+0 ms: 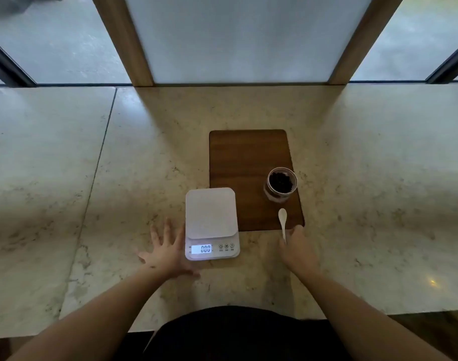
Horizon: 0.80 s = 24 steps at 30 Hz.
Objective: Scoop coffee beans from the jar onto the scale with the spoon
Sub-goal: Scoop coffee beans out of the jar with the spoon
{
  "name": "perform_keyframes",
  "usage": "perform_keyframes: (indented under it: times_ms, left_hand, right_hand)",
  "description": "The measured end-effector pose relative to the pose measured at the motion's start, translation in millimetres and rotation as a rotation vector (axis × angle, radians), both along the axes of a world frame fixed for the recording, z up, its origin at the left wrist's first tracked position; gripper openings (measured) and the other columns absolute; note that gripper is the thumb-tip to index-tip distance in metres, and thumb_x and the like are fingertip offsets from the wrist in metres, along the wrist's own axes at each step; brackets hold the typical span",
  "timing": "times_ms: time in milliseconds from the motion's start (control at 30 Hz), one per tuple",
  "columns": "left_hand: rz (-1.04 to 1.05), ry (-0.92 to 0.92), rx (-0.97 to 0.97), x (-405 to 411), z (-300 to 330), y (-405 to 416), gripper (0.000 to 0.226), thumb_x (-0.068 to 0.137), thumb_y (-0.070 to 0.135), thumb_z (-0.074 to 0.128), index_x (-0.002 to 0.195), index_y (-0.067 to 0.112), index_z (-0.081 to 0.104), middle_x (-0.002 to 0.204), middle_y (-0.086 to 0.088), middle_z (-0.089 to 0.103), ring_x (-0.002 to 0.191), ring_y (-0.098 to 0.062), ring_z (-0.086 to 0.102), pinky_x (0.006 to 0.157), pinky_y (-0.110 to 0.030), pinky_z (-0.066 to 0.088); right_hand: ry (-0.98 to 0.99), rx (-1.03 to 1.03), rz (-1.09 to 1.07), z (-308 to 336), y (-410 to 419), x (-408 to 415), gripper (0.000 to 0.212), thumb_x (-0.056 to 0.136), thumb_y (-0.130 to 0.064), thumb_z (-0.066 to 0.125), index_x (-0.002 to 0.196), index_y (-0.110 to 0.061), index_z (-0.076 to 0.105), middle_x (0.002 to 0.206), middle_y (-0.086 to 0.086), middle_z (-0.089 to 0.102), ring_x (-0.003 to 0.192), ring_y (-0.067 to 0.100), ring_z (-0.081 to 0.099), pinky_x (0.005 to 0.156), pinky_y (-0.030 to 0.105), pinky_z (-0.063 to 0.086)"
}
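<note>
A white digital scale (210, 214) sits on the marble counter, its lit display reading 0.00 and its platform bare. My left hand (168, 252) lies flat with fingers spread, touching the scale's left side. An open glass jar (281, 184) of dark coffee beans stands on the right side of a wooden board (246, 162). A white spoon (282, 221) lies below the jar, bowl pointing away from me, handle reaching off the board's near edge. My right hand (299, 250) has its fingers closed around the end of the spoon's handle.
The beige marble counter (379, 191) runs wide to both sides, with a seam on the left. A wood-framed frosted panel (238, 40) rises behind the board. The counter's near edge is close to my body.
</note>
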<state>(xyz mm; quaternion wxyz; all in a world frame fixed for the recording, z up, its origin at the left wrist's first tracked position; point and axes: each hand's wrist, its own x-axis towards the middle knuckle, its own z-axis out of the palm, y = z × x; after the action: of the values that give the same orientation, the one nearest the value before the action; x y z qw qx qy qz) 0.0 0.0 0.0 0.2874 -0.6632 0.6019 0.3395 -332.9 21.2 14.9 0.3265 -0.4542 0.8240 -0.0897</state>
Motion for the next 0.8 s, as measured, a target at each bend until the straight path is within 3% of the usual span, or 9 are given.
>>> perform_keyframes:
  times_ms: [100,267,567,800]
  left_hand:
    - [-0.006,0.016,-0.015,-2.0,2.6,-3.0,0.157,0.041,0.101,0.063,0.140,0.048,-0.047,0.147,-0.001,-0.059,0.130,-0.042,-0.055,0.104,-0.091,0.006]
    - [-0.010,0.012,0.006,-4.4,2.5,-2.4,0.155,0.046,0.099,0.063,0.143,0.046,-0.045,0.149,-0.003,-0.057,0.131,-0.042,-0.054,0.105,-0.090,0.006]
    - [-0.004,0.028,-0.009,-2.2,-3.1,-1.3,0.155,0.042,0.101,0.063,0.134,0.050,-0.052,0.147,-0.001,-0.059,0.132,-0.042,-0.054,0.104,-0.090,0.002]
    - [0.008,0.039,-0.009,-1.1,-0.2,-0.9,0.152,0.049,0.096,0.068,0.130,0.052,-0.052,0.152,-0.002,-0.054,0.137,-0.043,-0.049,0.104,-0.090,0.004]
  right_hand:
    - [0.050,0.039,-0.016,3.4,-5.2,-5.1,0.020,0.093,-0.030,0.055,0.094,-0.013,0.046,0.073,-0.001,0.057,0.059,0.012,0.056,0.043,0.027,0.032]
    - [0.119,0.103,0.071,5.7,-11.4,-5.3,0.020,0.093,-0.030,0.052,0.092,-0.010,0.053,0.075,0.001,0.057,0.061,0.014,0.054,0.045,0.029,0.034]
    - [0.108,0.167,0.117,0.1,-12.7,-2.1,0.019,0.094,-0.027,0.053,0.090,-0.010,0.060,0.071,-0.001,0.058,0.056,0.010,0.053,0.041,0.024,0.031]
    - [-0.021,0.080,0.206,11.4,1.3,16.1,0.032,0.098,-0.025,0.044,0.076,-0.007,0.058,0.069,0.011,0.064,0.057,0.022,0.057,0.056,0.039,0.049]
